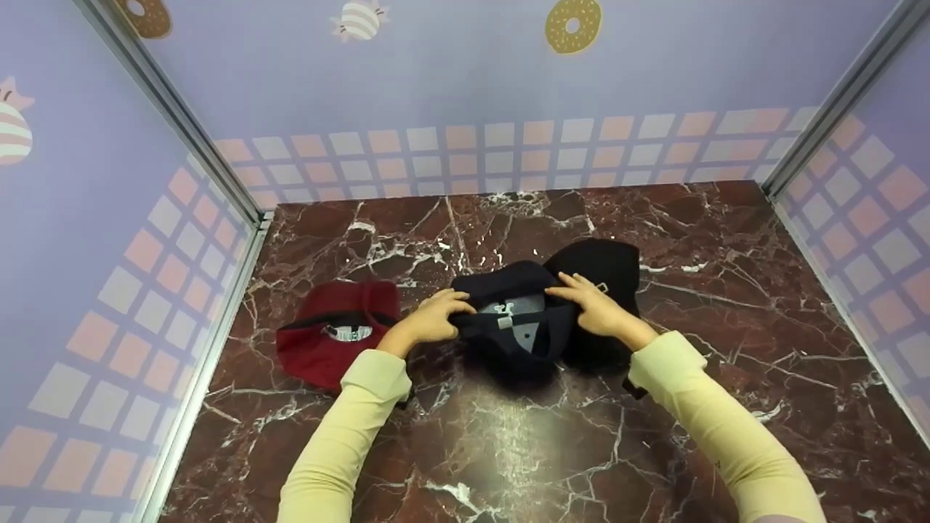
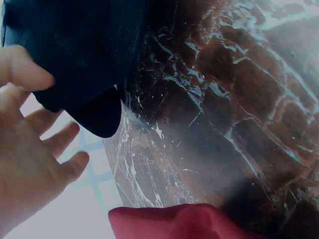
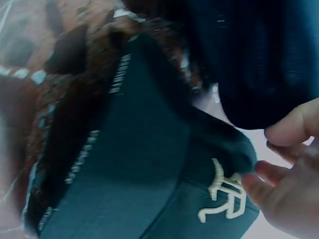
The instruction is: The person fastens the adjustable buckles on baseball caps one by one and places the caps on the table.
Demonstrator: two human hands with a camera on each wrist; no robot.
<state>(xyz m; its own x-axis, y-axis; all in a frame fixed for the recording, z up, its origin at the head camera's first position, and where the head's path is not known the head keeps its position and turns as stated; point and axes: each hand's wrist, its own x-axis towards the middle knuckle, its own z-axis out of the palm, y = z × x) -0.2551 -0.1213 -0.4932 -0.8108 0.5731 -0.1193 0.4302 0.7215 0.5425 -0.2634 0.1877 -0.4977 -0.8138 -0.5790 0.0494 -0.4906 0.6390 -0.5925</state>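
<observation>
A navy baseball cap [image 1: 508, 319] is held in the middle, tipped so that its grey lining, a small tag and the back strap show. My left hand [image 1: 434, 317] grips its left edge; in the left wrist view the thumb [image 2: 32, 74] lies on the near face while the index finger goes behind the fabric. On the opposite edge, my right hand [image 1: 599, 309] pinches the navy cap between thumb and index finger, clear in the right wrist view. Its other fingers hang by a black cap [image 3: 149, 149] with a pale embroidered emblem [image 3: 227, 191], which stands partly behind the navy one.
To the left, a dark red cap [image 1: 338, 334] lies on the dark red marbled surface [image 1: 508, 450], its inside label showing. Purple panels [image 1: 465, 87] with pink and white squares stand along the back and both sides, joined by metal corner strips.
</observation>
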